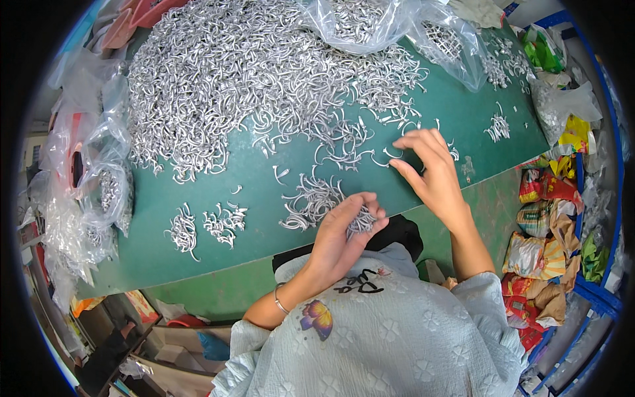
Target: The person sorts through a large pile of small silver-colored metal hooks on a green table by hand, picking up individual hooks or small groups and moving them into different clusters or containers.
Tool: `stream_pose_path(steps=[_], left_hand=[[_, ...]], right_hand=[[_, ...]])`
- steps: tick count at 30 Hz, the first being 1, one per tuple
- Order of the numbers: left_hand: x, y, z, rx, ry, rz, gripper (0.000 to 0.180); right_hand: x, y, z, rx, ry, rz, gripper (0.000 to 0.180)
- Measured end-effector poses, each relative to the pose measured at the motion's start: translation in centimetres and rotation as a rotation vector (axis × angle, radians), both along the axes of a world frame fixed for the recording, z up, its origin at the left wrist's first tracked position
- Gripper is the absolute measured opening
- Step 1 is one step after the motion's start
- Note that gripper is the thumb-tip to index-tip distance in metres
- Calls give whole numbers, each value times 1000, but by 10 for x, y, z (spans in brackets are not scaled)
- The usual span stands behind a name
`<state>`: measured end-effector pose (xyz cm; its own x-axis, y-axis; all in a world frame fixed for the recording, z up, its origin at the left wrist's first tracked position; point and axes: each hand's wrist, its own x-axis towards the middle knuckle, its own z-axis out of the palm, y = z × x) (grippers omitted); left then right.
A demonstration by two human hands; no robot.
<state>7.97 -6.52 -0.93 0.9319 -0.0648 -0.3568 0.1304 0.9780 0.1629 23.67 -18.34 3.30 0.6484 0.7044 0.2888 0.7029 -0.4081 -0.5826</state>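
Small curved silver metal pieces (245, 79) lie heaped over the far side of a green table (264, 198). My left hand (347, 221) is closed round a bunch of these curved metal pieces (361, 221), palm up at the near table edge. Just beyond it, touching or nearly so, lies a loose small pile (311, 198) of them. Above the table to the right, my right hand (430, 165) has its thumb and index finger apart. One curved piece (393, 153) shows at those fingertips; whether they touch it I cannot tell.
Two small clusters, one left (183, 229) and one beside it (225, 221), sit near the front edge. Clear plastic bags (360, 30) cover part of the heap, and more bags (86, 165) hang at the left. Colourful sacks (539, 255) fill a blue rack (598, 294) on the right.
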Motion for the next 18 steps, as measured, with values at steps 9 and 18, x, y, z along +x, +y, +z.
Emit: stream_pose_path(steps=[9,18], left_hand=[[8,1,25,100,115,-32,42],[8,2,26,-24,103,19,47]], right_hand=[[0,-1,-14,-98,-45,-26,16],[-4,2,-21,-108,-131,97,13]])
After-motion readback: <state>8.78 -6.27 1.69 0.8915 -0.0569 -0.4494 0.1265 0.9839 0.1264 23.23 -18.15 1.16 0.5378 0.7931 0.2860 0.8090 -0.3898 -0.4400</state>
